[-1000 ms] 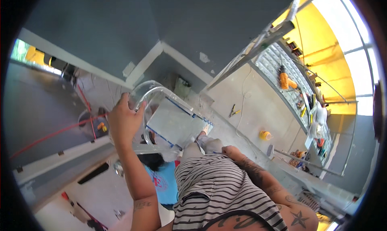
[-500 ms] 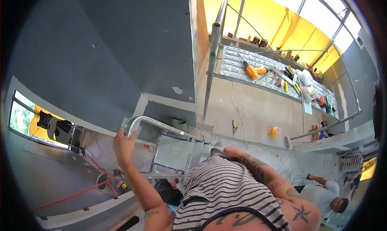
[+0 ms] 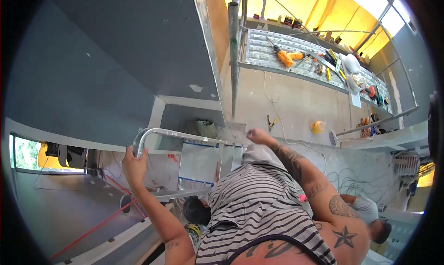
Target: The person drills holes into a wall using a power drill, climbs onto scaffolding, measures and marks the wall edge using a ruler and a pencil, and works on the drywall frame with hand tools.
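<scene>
My left hand (image 3: 135, 165) is wrapped round the bent corner of a silvery metal tube rail (image 3: 185, 134). This rail forms a loop around a pale platform panel (image 3: 200, 161) with blue strips along its edges. In front of my body and beyond the striped shirt, my right hand (image 3: 259, 138) is held up with its fingers curled in. Whatever it holds, if anything, is too small or hidden to make out. Below that hand shows light grey cloth (image 3: 264, 155) at my waist.
A scaffold deck (image 3: 263, 57) at the far right bears an orange power drill (image 3: 286, 57), hand tools and a white hard hat (image 3: 351, 63). Pliers (image 3: 272, 122), a yellow container (image 3: 317, 126) and cables lie below. One person (image 3: 367, 209) is at the right, another's dark cap (image 3: 196, 210) at lower left.
My right hand has moved away from the grey cloth at my waist, forward and slightly left. My left hand stays on the rail. The view has shifted, and the person at right is now partly hidden by my arm.
</scene>
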Demonstrator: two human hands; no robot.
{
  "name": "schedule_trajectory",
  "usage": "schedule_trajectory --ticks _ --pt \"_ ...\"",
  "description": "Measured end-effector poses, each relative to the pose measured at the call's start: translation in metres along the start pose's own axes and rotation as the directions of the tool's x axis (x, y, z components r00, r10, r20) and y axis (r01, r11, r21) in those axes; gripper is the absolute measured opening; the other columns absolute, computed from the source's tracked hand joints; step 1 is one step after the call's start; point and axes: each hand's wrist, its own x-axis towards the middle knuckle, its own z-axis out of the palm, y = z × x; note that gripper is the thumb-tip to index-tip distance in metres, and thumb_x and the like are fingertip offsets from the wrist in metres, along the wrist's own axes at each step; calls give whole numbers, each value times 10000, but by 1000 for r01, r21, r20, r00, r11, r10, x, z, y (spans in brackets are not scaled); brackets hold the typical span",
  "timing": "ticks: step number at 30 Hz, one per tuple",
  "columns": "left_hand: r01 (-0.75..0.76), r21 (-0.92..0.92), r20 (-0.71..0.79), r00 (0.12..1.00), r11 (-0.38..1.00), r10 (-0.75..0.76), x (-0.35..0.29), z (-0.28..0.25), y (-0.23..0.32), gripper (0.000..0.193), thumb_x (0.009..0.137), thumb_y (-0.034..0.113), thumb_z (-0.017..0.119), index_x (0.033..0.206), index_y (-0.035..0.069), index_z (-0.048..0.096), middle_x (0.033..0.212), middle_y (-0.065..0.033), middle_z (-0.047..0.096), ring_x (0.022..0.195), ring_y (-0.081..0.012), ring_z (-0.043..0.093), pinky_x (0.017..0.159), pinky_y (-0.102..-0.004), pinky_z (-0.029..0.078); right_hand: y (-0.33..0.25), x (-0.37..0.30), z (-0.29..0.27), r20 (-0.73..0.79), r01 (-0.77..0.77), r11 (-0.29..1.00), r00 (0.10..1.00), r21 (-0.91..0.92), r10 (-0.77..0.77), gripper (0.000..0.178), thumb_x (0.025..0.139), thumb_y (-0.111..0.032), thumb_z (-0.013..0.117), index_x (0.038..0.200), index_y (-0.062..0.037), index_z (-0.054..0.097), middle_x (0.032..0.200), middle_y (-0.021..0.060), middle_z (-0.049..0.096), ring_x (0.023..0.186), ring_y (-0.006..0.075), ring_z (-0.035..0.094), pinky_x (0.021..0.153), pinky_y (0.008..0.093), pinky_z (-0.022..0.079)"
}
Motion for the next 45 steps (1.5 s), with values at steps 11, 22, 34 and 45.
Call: schedule_trajectory --ticks 11,22,34,45 --pt "125 106 -68 991 987 -118 2 7 8 367 777 286 714 1035 66 573 876 -215 658 867 -437 622 724 -509 470 -34 254 -35 -43 -227 707 939 670 342 355 857 -174 586 1182 -31 572 707 80 614 615 158 599 553 325 519" --pt "354 19 152 923 935 -353 17 -5 33 381 782 151 699 1126 41 578 943 -219 652 896 -398 632 769 -460 469 35 310 23 41 -177 868 983 465 179 334 991 -336 451 910 -54 609 794 42 630 646 134 591 541 280 467" --pt "208 -7 81 975 978 -207 14 4 25 312 769 100 666 1063 30 588 847 -205 643 771 -397 632 673 -452 470 19 299 -16 37 70 -441 973 895 230 295 973 -316 467 718 -168 444 672 -13 422 553 133 402 517 277 324" --pt "126 112 -56 991 986 -120 0 20 -24 546 775 214 748 1200 -65 550 1116 -290 593 1038 -437 564 884 -459 436 164 -18 80 710 -493 868 591 -58 384 594 889 -465 562 1339 -79 515 1280 164 584 1179 281 543 958 422 456"
